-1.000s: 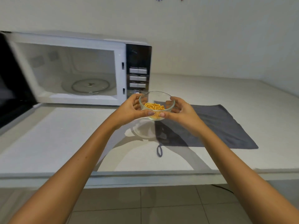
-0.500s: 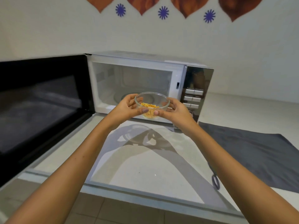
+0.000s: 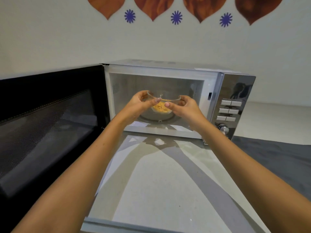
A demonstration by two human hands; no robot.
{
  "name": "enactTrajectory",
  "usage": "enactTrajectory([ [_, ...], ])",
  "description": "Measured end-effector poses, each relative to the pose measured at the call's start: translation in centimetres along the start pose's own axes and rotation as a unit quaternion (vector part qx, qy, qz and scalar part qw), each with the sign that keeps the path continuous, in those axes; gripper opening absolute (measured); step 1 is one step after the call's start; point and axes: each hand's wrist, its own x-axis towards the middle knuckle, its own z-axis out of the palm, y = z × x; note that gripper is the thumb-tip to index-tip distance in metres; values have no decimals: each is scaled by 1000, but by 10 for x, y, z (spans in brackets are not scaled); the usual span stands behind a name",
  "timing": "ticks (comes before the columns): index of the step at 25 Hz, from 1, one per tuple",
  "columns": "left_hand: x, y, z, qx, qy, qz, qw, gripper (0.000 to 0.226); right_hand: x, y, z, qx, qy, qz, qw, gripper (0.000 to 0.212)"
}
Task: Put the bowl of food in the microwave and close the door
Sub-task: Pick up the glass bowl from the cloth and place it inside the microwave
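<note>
A clear glass bowl (image 3: 162,105) holding yellow-orange food is held between both my hands at the mouth of the microwave's cavity. My left hand (image 3: 137,105) grips its left rim and my right hand (image 3: 186,107) grips its right rim. The bowl hovers just above the glass turntable (image 3: 158,118), inside the opening. The silver microwave (image 3: 168,69) stands on the counter with its black door (image 3: 50,121) swung wide open to the left.
The microwave's control panel (image 3: 230,111) with buttons and a knob is to the right of the cavity. A grey cloth (image 3: 282,158) lies on the white counter (image 3: 168,190) at the right. The open door fills the left side.
My hands have carried the bowl forward from in front of the microwave into the cavity opening. My view has moved closer to the microwave.
</note>
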Motion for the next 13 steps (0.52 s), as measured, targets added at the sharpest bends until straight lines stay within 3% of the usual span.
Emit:
enactTrajectory([
  [1, 7, -2, -3, -13, 0, -3, 1000, 86, 5, -1, 2, -3, 2, 4, 1000, 72],
  [3, 20, -6, -8, -27, -12, -12, 999, 62, 18, 0, 5, -11, 4, 4, 1000, 55],
  [7, 39, -17, -12, -57, -17, -17, 998, 19, 40, 7, 13, -50, 9, 8, 999, 63],
  [10, 59, -33, -19, -66, -15, -24, 997, 9, 58, 20, 21, -53, 1, 15, 998, 73],
  [13, 79, -47, -21, -76, 10, -46, 996, 10, 72, 35, 29, -21, 1, 25, 999, 56],
])
